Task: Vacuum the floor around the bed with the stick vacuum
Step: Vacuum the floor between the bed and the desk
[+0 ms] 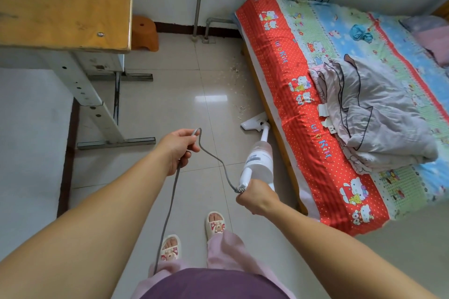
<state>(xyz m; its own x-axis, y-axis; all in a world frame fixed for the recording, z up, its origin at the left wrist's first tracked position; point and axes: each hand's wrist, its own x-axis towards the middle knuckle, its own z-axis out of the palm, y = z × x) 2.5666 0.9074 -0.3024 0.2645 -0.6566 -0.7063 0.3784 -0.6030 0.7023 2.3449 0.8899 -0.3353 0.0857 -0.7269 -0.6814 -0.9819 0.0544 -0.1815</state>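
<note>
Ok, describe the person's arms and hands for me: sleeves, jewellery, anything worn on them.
Both arms are bare from the frame edge to the fingers: no sleeves show. The left hand and right hand wear no gloves, and no watch, bracelet or ring is visible on the sides that face the camera. Nails are too small to judge.

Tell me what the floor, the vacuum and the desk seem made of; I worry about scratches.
The pale floor looks like glazed ceramic tile: grout lines, a sharp window glare. The white stick vacuum looks like smooth moulded plastic, its dust cup frosted. The yellowish desk top seems varnished wood or laminate, scuffed, on grey painted metal legs.
</note>
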